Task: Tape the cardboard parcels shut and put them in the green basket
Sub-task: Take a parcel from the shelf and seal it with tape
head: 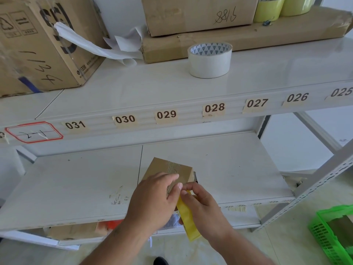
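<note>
— Cardboard parcel [168,170]?
— On the lower shelf [76,188], near its front edge. Left hand [152,199] rests on it, fingers fairly straight.
— Right hand [202,205]?
— Pinching yellow tape strip [188,217] at the parcel's near edge.
— Green basket [332,240]?
— On the floor, far right.

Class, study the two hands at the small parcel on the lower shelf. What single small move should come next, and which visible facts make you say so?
Probably press the yellow tape strip down onto the cardboard parcel. The right hand pinches the strip, whose lower end hangs loose off the shelf edge, while the left hand rests on the parcel, steadying it. The green basket waits at the right.
</note>
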Available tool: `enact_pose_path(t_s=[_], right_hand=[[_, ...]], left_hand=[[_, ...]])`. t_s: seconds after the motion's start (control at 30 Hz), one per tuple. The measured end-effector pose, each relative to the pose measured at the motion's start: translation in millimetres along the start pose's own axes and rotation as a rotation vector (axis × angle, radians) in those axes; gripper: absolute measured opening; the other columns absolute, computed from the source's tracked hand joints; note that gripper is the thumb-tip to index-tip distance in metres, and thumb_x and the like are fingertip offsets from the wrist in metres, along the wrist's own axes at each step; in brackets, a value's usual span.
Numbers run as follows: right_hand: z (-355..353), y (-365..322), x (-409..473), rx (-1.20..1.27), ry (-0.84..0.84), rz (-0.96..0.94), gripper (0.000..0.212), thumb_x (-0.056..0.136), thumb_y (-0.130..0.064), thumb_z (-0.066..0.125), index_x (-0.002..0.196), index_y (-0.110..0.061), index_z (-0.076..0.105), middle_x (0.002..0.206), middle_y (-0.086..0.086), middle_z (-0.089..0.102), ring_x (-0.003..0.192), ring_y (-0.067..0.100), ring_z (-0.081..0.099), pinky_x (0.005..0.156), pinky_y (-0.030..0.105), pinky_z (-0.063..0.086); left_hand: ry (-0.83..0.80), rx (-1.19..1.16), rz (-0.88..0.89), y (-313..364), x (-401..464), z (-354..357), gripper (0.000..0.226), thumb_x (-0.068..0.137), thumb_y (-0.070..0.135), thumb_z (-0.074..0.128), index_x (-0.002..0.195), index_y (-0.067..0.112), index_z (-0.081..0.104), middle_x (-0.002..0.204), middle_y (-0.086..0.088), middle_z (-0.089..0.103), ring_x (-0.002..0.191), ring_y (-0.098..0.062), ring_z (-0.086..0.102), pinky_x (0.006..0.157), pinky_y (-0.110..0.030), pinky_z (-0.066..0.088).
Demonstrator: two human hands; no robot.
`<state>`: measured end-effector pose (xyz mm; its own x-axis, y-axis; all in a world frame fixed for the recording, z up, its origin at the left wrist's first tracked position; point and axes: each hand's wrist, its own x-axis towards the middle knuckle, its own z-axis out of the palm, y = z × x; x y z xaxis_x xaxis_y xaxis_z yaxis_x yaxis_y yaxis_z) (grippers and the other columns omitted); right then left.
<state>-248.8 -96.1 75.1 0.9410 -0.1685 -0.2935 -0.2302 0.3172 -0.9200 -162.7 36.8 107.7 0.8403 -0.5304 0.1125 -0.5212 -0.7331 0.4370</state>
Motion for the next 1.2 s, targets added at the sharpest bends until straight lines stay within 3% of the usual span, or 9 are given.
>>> enact_pose_path(t_s=[0.27, 0.7, 1.2], right_hand=[[0.8, 0.8, 1.3, -0.002, -0.011, 0.005, 0.016, 0.109, -0.021, 0.053, 0.108, -0.013, 0.067, 0.100, 0.021, 0.075, 0.080, 0.016, 0.071, 0.070, 0.039, 0.060], [-0.5, 5.7, 3.8, -0.015, -0.008, 0.011, 0.016, 0.109, -0.020, 0.054, 0.105, -0.017, 0.069, 0.100, 0.022, 0.074, 0.092, 0.028, 0.075, 0.070, 0.040, 0.060], [0.0, 9.2, 1.1, -0.034, -0.014, 0.011, 0.016, 0.109, -0.021, 0.053, 0.108, -0.016, 0.068, 0.097, 0.020, 0.076, 0.085, 0.019, 0.073, 0.074, 0.040, 0.058]], left_hand=[[-0.064, -0.014, -0.040, -0.2, -2.7, -1.2, 0.043, 0.103, 0.051, 0.046, 0.146, 0.044, 0.050, 0.127, 0.028, 0.065, 0.110, -0.001, 0.062, 0.094, -0.024, 0.050], [-0.058, -0.003, -0.053, 1.6, -4.6, -4.3, 0.023, 0.102, 0.048, 0.052, 0.117, 0.038, 0.066, 0.098, 0.023, 0.072, 0.081, 0.000, 0.064, 0.075, -0.019, 0.049], [-0.057, -0.044, -0.052, 1.0, -7.5, -1.4, 0.012, 0.102, 0.041, 0.056, 0.104, 0.037, 0.067, 0.082, 0.020, 0.070, 0.077, 0.002, 0.063, 0.057, -0.012, 0.044]])
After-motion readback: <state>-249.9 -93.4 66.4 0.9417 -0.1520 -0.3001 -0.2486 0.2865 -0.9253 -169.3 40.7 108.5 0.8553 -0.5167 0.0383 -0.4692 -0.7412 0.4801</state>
